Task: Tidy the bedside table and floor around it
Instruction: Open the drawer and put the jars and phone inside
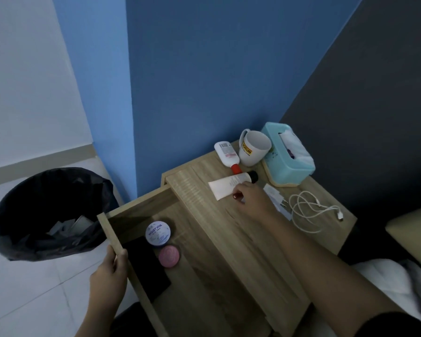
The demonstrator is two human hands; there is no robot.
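The wooden bedside table (229, 239) has its drawer (112, 229) pulled out to the left. My left hand (111, 271) grips the drawer's front edge. Inside the drawer lie a round blue-and-white cream jar (157, 233), a pink round tin (169, 256) and a flat black object (146, 268). My right hand (252, 200) is on the tabletop, fingers closed on a small dark red item (236, 196), touching a white tube (229, 187) with a black cap. A white bottle with a red cap (226, 153) lies behind it.
A white mug (253, 148) and a teal tissue box (287, 154) stand at the table's back. A white charger and coiled cable (306, 209) lie at the right. A black-lined bin (49, 215) holding scraps stands on the tiled floor to the left. Bedding (399, 276) is at the right.
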